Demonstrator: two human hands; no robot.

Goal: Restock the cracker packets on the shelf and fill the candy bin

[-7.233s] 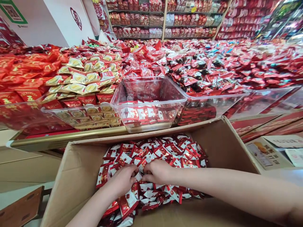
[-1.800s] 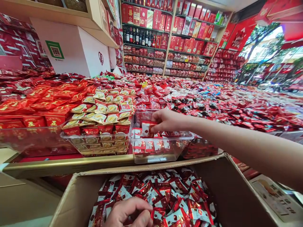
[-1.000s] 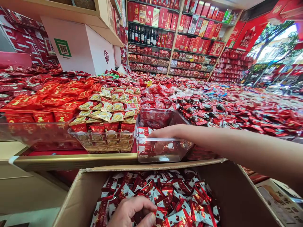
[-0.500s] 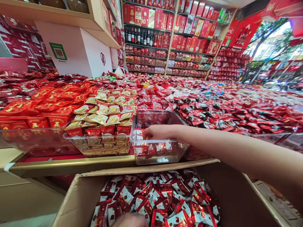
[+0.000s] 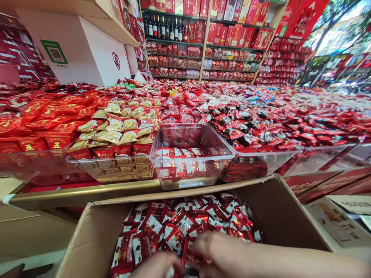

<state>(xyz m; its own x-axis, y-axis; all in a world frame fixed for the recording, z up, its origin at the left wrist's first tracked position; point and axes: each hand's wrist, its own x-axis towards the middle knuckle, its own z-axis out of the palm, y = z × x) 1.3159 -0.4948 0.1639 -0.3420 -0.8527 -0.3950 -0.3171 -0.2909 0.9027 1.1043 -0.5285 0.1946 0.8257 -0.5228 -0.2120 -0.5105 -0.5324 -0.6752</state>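
Note:
Below me an open cardboard box holds many red-and-white candy packets. My right hand reaches in from the right, its blurred fingers curled down among the packets. At the bottom edge my left hand is partly cut off. Its fingers are closed around a red-and-white packet, of which only a bit shows. Between the two hands lie more packets. Just beyond the box stands a clear plastic bin, with rows of the same packets lined up along its front wall and bare space behind them.
Durian packets fill the bin to the left, beside bright red packets. More wrapped sweets are heaped to the right. A gold-edged counter runs behind the box. A printed carton stands at right.
My right hand has left the clear bin and come down into the cardboard box, near my left hand. The view has tilted downward. The packets in the bin are now uncovered.

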